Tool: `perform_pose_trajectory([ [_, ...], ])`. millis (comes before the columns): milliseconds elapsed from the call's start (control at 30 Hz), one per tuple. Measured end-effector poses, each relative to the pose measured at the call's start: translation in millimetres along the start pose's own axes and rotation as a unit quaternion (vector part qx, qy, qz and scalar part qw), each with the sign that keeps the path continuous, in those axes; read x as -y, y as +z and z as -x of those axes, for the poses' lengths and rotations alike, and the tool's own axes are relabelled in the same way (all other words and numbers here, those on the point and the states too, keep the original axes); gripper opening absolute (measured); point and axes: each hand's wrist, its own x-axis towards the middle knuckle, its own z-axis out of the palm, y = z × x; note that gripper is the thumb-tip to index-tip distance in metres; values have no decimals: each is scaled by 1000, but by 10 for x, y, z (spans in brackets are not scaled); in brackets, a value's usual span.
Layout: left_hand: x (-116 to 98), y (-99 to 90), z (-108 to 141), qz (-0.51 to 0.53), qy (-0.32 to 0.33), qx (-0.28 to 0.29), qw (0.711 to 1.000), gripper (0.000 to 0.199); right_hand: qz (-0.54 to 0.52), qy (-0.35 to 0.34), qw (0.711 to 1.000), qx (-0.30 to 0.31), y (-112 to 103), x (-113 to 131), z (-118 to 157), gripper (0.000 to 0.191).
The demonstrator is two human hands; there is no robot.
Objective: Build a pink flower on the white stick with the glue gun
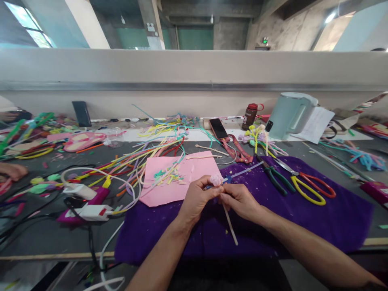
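Observation:
My left hand is closed on a small pale pink fuzzy flower, which shows above its thumb and finger. Touching it from the right, my right hand pinches a pale fuzzy stem that hangs down below the fingers. Both hands are over the purple cloth. Just behind the fingers, a translucent stick slants up to the right. Beside my left hand is a pink sheet with small cut yellow and green bits on it.
Green-handled pliers and red-and-yellow scissors lie at right. Behind are a phone, a brown bottle and a pale jug. Fuzzy stems, plugs and cables fill the left. Another person's hand shows far left.

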Motion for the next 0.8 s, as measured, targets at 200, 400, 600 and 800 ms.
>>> perform_pose_trajectory([
  [200,-3,-4,7,-14,-7,-11,1000,15,-40,17,999,11,-5,-4,1,21],
  [400,-46,10,16,1,19,2,1000,12,-97,34,994,24,-15,-3,-1,24],
  [600,-30,-3,9,6,0,-9,1000,14,-146,53,986,54,-12,-1,1,28],
  [800,-37,-12,12,13,-30,4,999,15,-135,56,988,57,-18,5,10,30],
])
